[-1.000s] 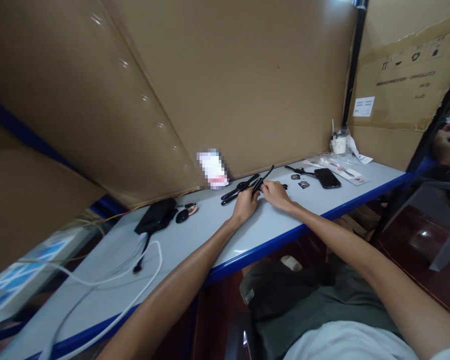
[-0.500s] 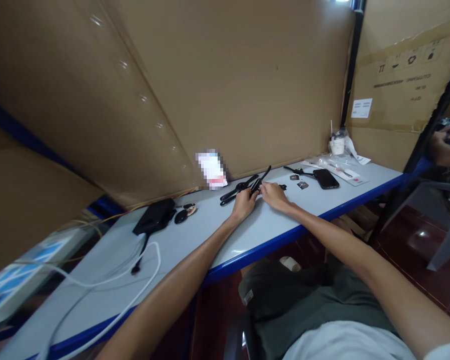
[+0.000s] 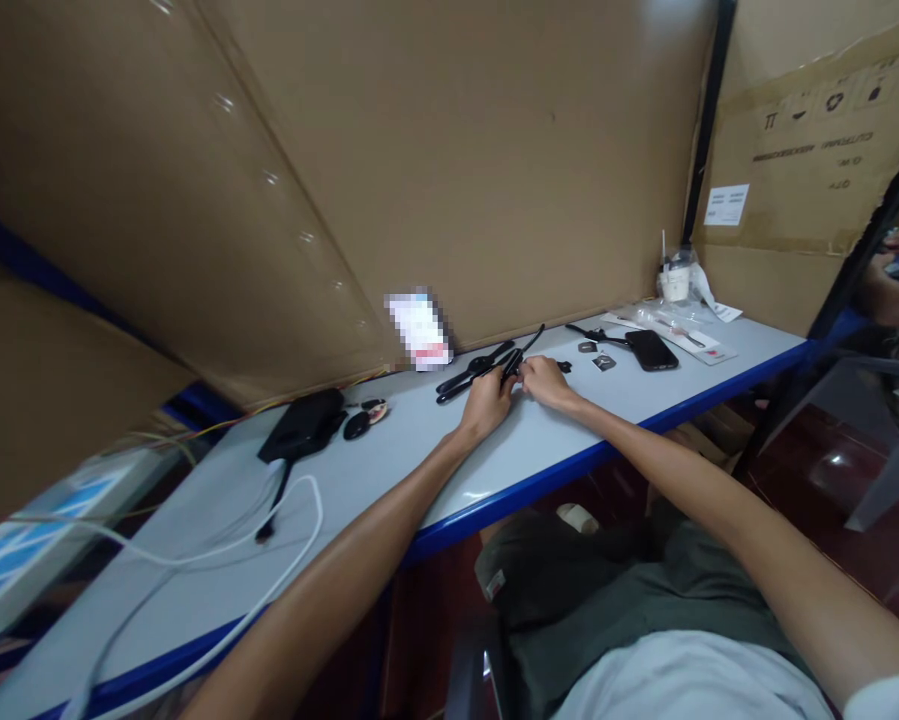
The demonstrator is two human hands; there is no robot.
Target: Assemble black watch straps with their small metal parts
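My left hand [image 3: 486, 402] is closed around a black watch [image 3: 510, 366] low over the table, its strap sticking out beyond the fingers. At the same watch, my right hand [image 3: 545, 382] pinches close to the middle; my fingertips hide what exactly it grips. Just behind and left of my left hand, a second black watch [image 3: 480, 364] lies flat with its strap stretched out. A small black piece [image 3: 564, 367] lies beside my right hand. Two small dark square pieces, one of them a foil-like square [image 3: 603, 362], rest farther right.
A black phone [image 3: 651, 350] and another black strap [image 3: 585, 332] lie right, near plastic packaging [image 3: 674, 325] and a cup [image 3: 675, 284]. Left are a black pouch [image 3: 303, 424], a dark oval item [image 3: 357, 425] and a white cable [image 3: 314, 510]. A lit screen [image 3: 419, 330] leans against the cardboard wall [image 3: 494, 150].
Both hands stay on the watch with nearly the same grip. My view has shifted slightly; the fingers have moved only a little.
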